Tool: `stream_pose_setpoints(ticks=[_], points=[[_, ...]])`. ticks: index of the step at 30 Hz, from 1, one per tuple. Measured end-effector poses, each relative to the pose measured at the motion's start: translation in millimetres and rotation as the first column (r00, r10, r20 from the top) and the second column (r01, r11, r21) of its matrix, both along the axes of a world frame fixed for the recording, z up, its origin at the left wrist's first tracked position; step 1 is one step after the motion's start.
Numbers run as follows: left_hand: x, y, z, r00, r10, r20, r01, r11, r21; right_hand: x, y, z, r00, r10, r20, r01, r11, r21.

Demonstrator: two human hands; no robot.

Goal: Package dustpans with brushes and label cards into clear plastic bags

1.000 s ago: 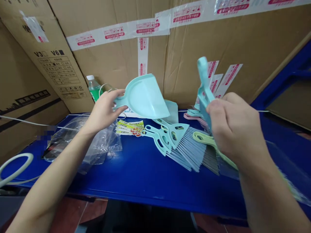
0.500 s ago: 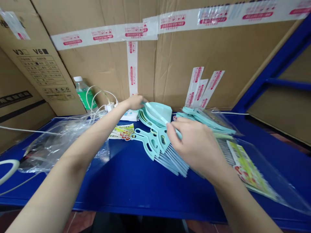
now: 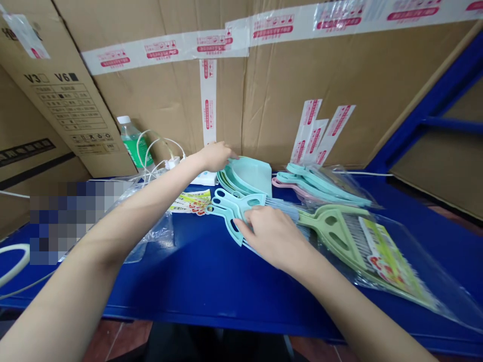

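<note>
A stack of nested dustpans [image 3: 254,173], mostly light turquoise with a green one among them, stands against the cardboard at the back. My left hand [image 3: 217,156] is closed at the top left edge of the uppermost dustpan. In front of the stack lie several turquoise hand brushes [image 3: 231,208], their handles pointing left and pale bristles to the right. My right hand [image 3: 273,234] is over these brushes, with thumb and curled fingers closed on a brush. The palm hides part of the pile.
A bagged green brush and dustpan set [image 3: 332,226] lies at right, with bagged turquoise and pink pieces [image 3: 324,183] behind it. Left are a bottle [image 3: 134,143], white cables [image 3: 149,168], clear plastic [image 3: 162,234] and a printed card [image 3: 194,200]. Cardboard boxes [image 3: 162,95] back the blue table [image 3: 181,291].
The uppermost dustpan has settled onto the stack. My right hand has moved left and down from the dustpan onto the brushes, uncovering the green set. My left hand has shifted slightly right.
</note>
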State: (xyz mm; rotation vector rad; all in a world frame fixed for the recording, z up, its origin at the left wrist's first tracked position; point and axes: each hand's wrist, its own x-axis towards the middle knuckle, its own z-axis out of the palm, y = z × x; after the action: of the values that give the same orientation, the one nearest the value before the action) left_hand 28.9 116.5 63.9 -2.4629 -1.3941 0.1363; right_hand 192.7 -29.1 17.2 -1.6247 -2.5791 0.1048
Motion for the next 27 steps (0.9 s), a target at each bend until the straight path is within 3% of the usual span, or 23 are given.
stream_pose_setpoints(ticks=[15, 27], points=[[5.1, -6.6, 2.9, 0.989, 0.022, -0.147, -0.019, 1.000, 0.020, 10.7, 4.9, 8.3, 0.996, -0.083, 0.044, 0.087, 0.990, -0.107], [-0.4, -10.4, 2.4, 0.981, -0.119, -0.155, 0.092, 0.980, -0.175, 18.5, 1.9, 17.4, 0.991, -0.112, 0.078, 0.125, 0.975, -0.182]])
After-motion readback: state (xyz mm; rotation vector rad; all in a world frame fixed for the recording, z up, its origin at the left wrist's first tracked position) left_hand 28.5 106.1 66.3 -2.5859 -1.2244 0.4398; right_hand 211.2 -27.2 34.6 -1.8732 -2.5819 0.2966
